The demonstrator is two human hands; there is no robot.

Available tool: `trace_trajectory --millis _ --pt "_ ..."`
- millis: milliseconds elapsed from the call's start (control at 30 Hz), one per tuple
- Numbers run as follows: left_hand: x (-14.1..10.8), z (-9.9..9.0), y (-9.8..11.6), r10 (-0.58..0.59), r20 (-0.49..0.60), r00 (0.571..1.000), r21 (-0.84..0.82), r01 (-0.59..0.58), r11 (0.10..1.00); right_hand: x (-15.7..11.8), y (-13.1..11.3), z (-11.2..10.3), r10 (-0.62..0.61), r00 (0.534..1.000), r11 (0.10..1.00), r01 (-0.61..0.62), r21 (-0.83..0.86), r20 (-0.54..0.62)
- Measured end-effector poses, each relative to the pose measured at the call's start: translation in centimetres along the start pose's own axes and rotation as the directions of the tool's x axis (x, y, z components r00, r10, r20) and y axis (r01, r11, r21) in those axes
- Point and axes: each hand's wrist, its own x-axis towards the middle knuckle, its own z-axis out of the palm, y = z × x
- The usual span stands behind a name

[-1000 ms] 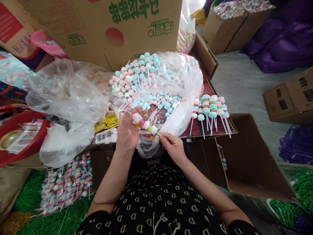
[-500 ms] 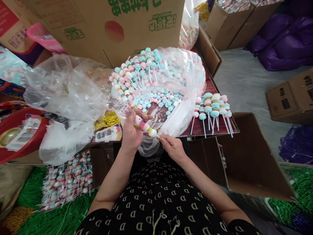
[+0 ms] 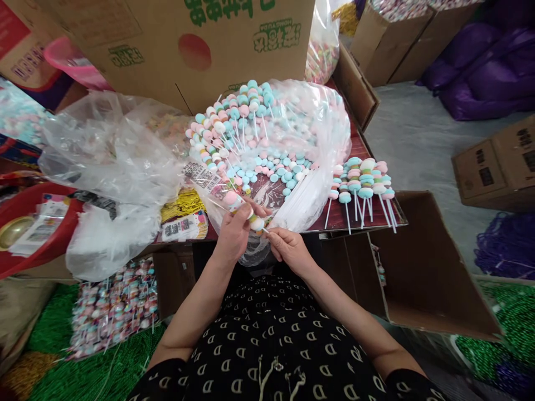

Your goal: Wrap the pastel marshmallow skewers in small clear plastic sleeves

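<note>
My left hand (image 3: pixel 234 234) is closed around a marshmallow skewer (image 3: pixel 256 223) in a clear printed wrapper (image 3: pixel 208 179), whose labelled end extends up and left past the fingers. The lower candies show below my thumb. Between finger and thumb, my right hand (image 3: pixel 288 248) pinches the skewer's white stick (image 3: pixel 266 230). Just beyond both hands lie loose pastel candies (image 3: pixel 288 172) and a sheaf of white sticks (image 3: pixel 298 203). More skewers (image 3: pixel 244 108) are heaped behind them, and another group (image 3: pixel 366 181) lies at the table's right edge.
Left of my hands are printed wrappers (image 3: pixel 184 227), gold twist ties (image 3: pixel 186 205) and a crumpled clear bag (image 3: pixel 112 145). A large carton (image 3: pixel 234 50) stands behind the table. An open carton (image 3: pixel 430 267) sits at lower right, a red basin (image 3: pixel 62 239) at far left.
My left hand has slid down the skewer toward its stick end, uncovering a pink candy in the wrapper above. My right hand keeps its pinch, shifted slightly left.
</note>
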Motion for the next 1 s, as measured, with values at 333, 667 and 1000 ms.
trace_trajectory --millis 333,667,1000 --pt "1.2 -1.9 2.5 0.084 -0.062 0.995 -0.051 -0.087 0.995 0.2 0.7 -0.3 -0.100 0.988 0.988 0.084 -0.133 -0.117" --pt "1.3 -0.8 0.3 0.082 -0.107 0.991 -0.099 -0.093 0.991 -0.5 0.8 -0.3 -0.241 0.952 0.937 0.178 -0.299 -0.188" --pt "0.3 0.1 -1.5 0.018 -0.116 0.993 -0.025 -0.021 0.999 0.3 0.7 -0.3 -0.302 0.944 0.879 0.223 -0.421 -0.130"
